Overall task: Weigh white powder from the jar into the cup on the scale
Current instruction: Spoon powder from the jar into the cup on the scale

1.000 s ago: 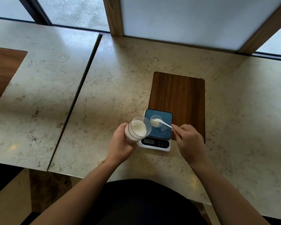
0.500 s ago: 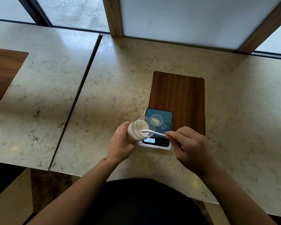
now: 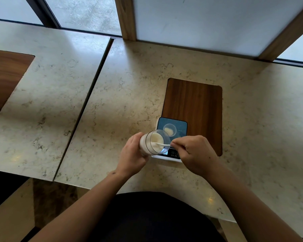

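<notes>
Scooping more powder from the tilted jar

Left hand (image 3: 132,154) grips the jar (image 3: 151,143); right hand (image 3: 194,152) pinches a white spoon (image 3: 162,145) dipped inside. Beyond, the cup (image 3: 169,130) on the scale (image 3: 181,127) already holds some powder; more seems needed.

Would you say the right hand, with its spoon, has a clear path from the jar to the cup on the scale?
Probably yes: the cup sits open and uncovered just beyond the tilted jar, nothing between it and the right hand.
</notes>
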